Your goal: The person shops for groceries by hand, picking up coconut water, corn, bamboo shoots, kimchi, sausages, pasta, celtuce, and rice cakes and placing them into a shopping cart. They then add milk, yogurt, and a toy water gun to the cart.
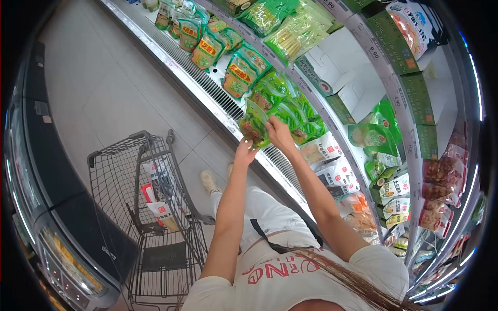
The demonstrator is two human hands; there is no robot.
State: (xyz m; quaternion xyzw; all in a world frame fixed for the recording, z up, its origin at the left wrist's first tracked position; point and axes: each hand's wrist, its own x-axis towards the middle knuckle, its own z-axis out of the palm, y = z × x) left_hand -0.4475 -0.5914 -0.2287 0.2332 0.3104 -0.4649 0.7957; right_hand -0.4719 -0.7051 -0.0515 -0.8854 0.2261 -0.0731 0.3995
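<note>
scene: supermarket aisle, open chiller shelves (332,111) on the person's right, grey tiled floor (104,93) ahead.
left hand (244,153): raised at arm's length, fingers curled up onto the lower edge of the green packet, gripping it from below.
right hand (280,135): raised just beside the left hand, fingers closed on the packet's right side, pinching it; thumb can't be made out.
green packet (254,126): soft green bag, reddish-brown patch low on the front. Held in the air between both hands, tilted, in front of the lower shelf edge and above the vent grille (218,98). Print too small to read.
same shelf: row of similar green bags (298,116) right behind the held one, touching or nearly so, can't tell which.
further along: green bags with orange labels (239,72) standing in a row.
shelf above: clear bags of pale green stalks (295,36), white cartons (342,62) beside them.
nearer the body: white packets (332,166) stacked on the lower shelf.
price strips (376,57): 9.90 readable on 1, the rest blurred.
shopping cart (150,207): wire cart on the person's left, well apart from the hands, 2 or 3 white-and-red packs (158,207) inside.
far left: dark chest freezer (57,207) along the aisle.
body: white trousers, light shirt with red letters, 1 shoe (208,181) on the floor.
</note>
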